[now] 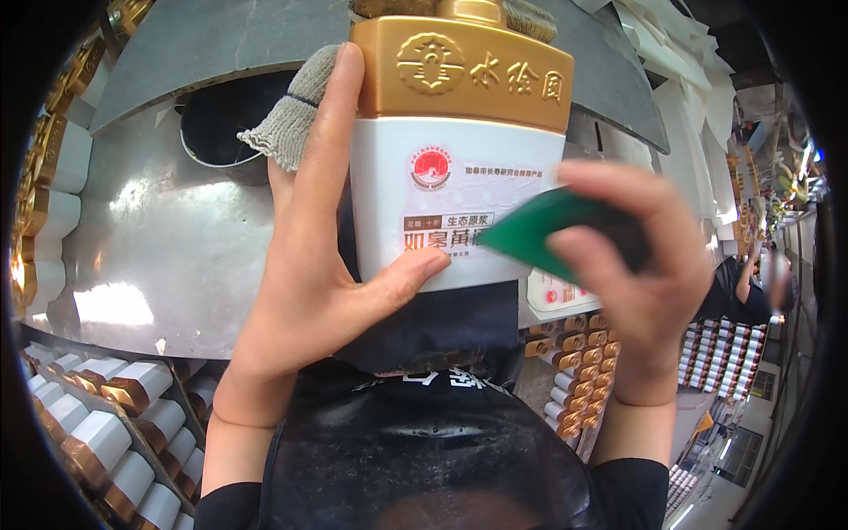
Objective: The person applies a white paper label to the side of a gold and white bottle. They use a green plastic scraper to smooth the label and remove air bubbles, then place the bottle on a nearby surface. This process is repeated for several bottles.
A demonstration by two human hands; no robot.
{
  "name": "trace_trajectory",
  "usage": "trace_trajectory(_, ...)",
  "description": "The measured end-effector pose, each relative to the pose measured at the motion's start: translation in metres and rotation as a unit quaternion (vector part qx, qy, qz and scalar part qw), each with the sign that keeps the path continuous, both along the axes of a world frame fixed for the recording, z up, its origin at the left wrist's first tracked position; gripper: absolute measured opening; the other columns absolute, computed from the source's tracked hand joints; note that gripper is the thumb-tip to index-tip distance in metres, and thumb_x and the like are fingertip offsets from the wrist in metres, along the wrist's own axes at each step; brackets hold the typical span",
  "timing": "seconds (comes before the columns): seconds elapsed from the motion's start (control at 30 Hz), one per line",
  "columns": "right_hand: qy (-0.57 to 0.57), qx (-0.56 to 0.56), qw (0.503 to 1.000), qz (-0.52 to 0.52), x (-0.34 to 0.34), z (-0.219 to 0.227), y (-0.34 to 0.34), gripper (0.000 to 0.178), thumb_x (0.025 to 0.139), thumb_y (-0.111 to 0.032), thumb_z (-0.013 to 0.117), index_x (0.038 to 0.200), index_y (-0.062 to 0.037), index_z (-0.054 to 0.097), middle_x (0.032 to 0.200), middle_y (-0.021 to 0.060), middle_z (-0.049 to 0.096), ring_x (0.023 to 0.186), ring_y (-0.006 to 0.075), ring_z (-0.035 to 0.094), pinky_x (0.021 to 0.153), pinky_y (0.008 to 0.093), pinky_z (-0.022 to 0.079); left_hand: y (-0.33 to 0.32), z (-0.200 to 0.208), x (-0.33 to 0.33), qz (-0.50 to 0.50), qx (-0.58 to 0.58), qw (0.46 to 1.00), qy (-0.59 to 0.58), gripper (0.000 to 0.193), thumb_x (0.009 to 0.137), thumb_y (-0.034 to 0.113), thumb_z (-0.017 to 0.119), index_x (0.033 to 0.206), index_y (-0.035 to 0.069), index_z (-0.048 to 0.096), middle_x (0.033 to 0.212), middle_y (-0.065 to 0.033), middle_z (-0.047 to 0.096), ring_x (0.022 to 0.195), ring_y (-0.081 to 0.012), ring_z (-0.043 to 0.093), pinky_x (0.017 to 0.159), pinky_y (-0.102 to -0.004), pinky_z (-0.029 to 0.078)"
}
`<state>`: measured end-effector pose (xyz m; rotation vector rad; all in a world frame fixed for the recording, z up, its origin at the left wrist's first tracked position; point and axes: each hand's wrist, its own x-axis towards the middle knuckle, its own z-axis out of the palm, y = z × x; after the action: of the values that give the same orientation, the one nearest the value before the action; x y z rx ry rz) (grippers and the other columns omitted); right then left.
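Steel bench below; left hand grip grasps bottle, right hand apparently pinches green scraper.

White rectangular label with red round seal on the held bottle — white-and-gold packs lower left

bottle between hands, scraper on its right, bottle rows lower left

rows of white-and-gold bottles, metal chute, perhaps a co-worker
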<state>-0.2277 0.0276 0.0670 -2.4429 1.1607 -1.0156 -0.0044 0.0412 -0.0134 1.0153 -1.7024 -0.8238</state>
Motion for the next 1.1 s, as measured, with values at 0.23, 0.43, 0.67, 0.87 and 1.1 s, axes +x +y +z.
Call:
trace_trajectory(0.23, 0.062, -0.249, 0.959, 0.12, 0.038, 0.003, -0.034, 0.025, 0.075, -0.002, 0.074, 0.099, -0.0047, 0.069, 0.098, 0.0045, 0.068, 0.084, 0.0161, 0.065, 0.072, 0.028, 0.053, 0.006, -0.009, 0.001, 0.004, 0.044, 0.988, 0.147, 0.1, 0.078, 0.039, 0.073, 0.15, 0.0, 0.016, 0.151, -0.0162, 0.027, 0.137, -0.0275, 0.034, 0.111, -0.0413, 0.03)
trace_trajectory(0.43, 0.136, -0.164, 0.967, 0.138, 0.03, -0.013, 0.037, 0.019, 0.071, -0.006, 0.073, 0.088, -0.0147, 0.071, 0.089, 0.0004, 0.069, 0.081, 0.0173, 0.066, 0.067, 0.0308, 0.05, 0.014, -0.007, 0.002, 0.052, 0.074, 0.981, 0.169, 0.099, 0.085, 0.07, 0.045, 0.148, -0.004, 0.022, 0.15, -0.0183, 0.029, 0.14, -0.0283, 0.028, 0.114, -0.0415, 0.022)
trace_trajectory(0.67, 0.113, -0.118, 0.978, 0.127, 0.025, -0.018, 0.049, 0.028, 0.072, -0.001, 0.068, 0.1, -0.0071, 0.067, 0.089, 0.0061, 0.068, 0.074, 0.0202, 0.066, 0.061, 0.0311, 0.05, 0.008, -0.011, -0.001, -0.049, 0.006, 0.983, 0.178, 0.1, 0.085, 0.067, 0.049, 0.149, -0.003, 0.017, 0.149, -0.0189, 0.03, 0.139, -0.0284, 0.03, 0.113, -0.0401, 0.021)
trace_trajectory(0.87, 0.015, -0.15, 0.988, -0.043, 0.005, -0.003, 0.011, 0.023, 0.077, 0.003, 0.072, 0.098, -0.0026, 0.063, 0.084, 0.0086, 0.065, 0.07, 0.0165, 0.062, 0.068, 0.0254, 0.05, 0.011, -0.008, -0.013, 0.01, 0.032, 0.99, 0.138, 0.088, 0.081, 0.019, 0.067, 0.15, -0.002, 0.015, 0.148, -0.018, 0.032, 0.137, -0.028, 0.033, 0.113, -0.0375, 0.024)
trace_trajectory(1.1, -0.032, -0.055, 0.992, -0.108, -0.006, -0.009, 0.024, 0.021, 0.082, 0.0, 0.07, 0.1, -0.0001, 0.06, 0.088, 0.005, 0.063, 0.076, 0.0088, 0.057, 0.068, 0.0225, 0.048, 0.013, -0.006, -0.014, 0.022, 0.039, 0.99, 0.132, 0.089, 0.082, 0.022, 0.066, 0.15, -0.002, 0.015, 0.149, -0.018, 0.031, 0.137, -0.0274, 0.032, 0.113, -0.0376, 0.024)
